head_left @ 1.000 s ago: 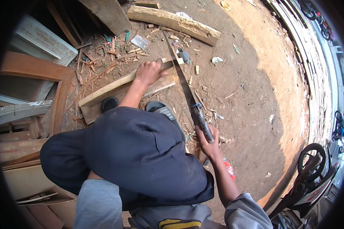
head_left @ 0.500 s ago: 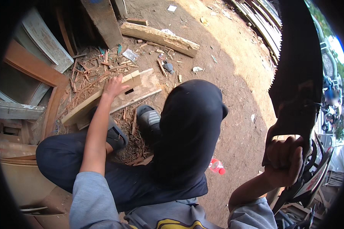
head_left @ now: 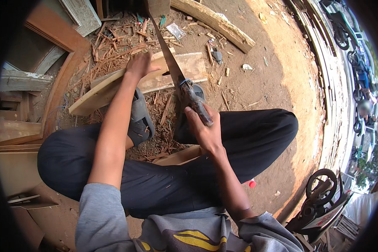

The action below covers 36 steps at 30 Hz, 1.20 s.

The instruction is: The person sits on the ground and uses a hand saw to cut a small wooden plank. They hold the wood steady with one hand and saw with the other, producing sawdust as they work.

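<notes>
Swung the saw (head_left: 169, 54) back down onto the plank (head_left: 113, 86). Right hand (head_left: 203, 130) wraps its handle; left hand (head_left: 139, 65) presses flat on that stiff, light board just beside the thin, whippy blade.

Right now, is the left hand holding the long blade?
No, the left hand presses flat on the wooden plank, while the right hand holds the handle of the long blade.

My left arm stretches forward, almost straight, and my left hand (head_left: 139, 66) lies palm down with the fingers spread a little. My right arm is bent at the elbow. My right hand (head_left: 206, 128) is closed in a fist, the thumb pointing forward, the wrist straight.
</notes>
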Each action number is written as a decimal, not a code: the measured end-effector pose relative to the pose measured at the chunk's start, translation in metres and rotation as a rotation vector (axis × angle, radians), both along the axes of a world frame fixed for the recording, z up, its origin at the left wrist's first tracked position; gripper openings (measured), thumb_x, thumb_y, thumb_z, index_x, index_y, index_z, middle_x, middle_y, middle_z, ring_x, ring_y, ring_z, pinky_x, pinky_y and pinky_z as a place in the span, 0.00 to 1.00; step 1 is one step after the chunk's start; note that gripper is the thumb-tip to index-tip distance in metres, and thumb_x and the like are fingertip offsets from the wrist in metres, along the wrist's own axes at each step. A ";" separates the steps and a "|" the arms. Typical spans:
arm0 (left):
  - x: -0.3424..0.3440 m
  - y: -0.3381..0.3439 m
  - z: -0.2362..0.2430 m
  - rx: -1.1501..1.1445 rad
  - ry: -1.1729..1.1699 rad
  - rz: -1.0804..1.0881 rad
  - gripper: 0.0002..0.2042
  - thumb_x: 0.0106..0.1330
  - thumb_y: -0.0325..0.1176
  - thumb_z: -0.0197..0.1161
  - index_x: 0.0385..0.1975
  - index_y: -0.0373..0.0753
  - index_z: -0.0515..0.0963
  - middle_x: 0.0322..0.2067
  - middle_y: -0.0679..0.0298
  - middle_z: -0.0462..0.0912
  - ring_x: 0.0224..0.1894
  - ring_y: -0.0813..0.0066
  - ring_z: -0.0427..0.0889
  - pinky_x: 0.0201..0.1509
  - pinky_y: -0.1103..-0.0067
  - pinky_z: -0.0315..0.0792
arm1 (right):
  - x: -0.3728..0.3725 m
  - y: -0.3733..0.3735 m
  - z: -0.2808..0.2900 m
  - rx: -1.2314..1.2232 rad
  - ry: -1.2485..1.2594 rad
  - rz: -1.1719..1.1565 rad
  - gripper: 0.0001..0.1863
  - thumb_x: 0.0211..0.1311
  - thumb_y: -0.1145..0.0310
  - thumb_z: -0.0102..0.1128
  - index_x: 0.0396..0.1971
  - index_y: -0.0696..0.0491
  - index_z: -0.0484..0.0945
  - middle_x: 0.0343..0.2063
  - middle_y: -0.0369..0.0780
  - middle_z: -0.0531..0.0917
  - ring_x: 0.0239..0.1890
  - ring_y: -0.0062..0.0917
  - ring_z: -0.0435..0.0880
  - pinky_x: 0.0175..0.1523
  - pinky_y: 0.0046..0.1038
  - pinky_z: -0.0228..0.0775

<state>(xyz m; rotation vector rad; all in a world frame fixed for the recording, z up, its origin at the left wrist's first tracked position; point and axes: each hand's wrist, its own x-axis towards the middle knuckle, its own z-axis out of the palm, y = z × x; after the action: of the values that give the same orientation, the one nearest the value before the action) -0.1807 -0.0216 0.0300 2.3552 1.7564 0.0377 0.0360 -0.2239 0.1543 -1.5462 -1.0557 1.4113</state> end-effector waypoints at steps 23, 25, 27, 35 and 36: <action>0.005 0.009 0.000 -0.134 -0.076 0.018 0.39 0.42 0.65 0.68 0.40 0.31 0.77 0.42 0.44 0.79 0.49 0.49 0.78 0.54 0.60 0.71 | 0.006 -0.008 0.001 -0.033 -0.127 -0.013 0.14 0.64 0.62 0.59 0.31 0.61 0.74 0.19 0.32 0.70 0.25 0.14 0.64 0.29 0.25 0.60; -0.007 0.017 0.000 -0.147 -0.162 0.059 0.39 0.43 0.65 0.68 0.39 0.31 0.78 0.43 0.43 0.80 0.49 0.49 0.78 0.55 0.60 0.71 | 0.006 -0.006 0.008 0.025 -0.205 0.029 0.14 0.64 0.62 0.59 0.30 0.61 0.74 0.18 0.32 0.70 0.25 0.14 0.64 0.29 0.25 0.60; 0.000 0.009 -0.002 -0.110 -0.088 0.007 0.38 0.43 0.65 0.68 0.39 0.31 0.78 0.42 0.44 0.80 0.48 0.49 0.79 0.54 0.62 0.72 | 0.002 -0.008 0.014 0.023 -0.137 -0.029 0.14 0.64 0.63 0.59 0.28 0.61 0.74 0.18 0.31 0.70 0.25 0.13 0.63 0.28 0.24 0.59; 0.006 0.005 0.004 -0.172 -0.083 -0.030 0.34 0.42 0.61 0.71 0.32 0.30 0.80 0.36 0.45 0.82 0.43 0.49 0.82 0.48 0.61 0.75 | -0.016 0.016 0.006 -0.024 -0.107 -0.022 0.15 0.64 0.64 0.59 0.23 0.58 0.71 0.17 0.30 0.67 0.24 0.13 0.61 0.27 0.24 0.55; 0.007 0.004 0.005 -0.187 -0.077 -0.034 0.33 0.42 0.61 0.72 0.31 0.30 0.81 0.35 0.45 0.82 0.42 0.49 0.82 0.48 0.62 0.75 | -0.018 0.019 0.008 -0.037 -0.102 -0.017 0.15 0.64 0.64 0.59 0.23 0.58 0.71 0.17 0.30 0.67 0.24 0.13 0.61 0.27 0.24 0.55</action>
<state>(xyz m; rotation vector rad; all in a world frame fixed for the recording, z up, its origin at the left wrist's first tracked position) -0.1735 -0.0172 0.0354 2.2196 1.6100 -0.0393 0.0183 -0.2049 0.1626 -1.6652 -1.0798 1.3594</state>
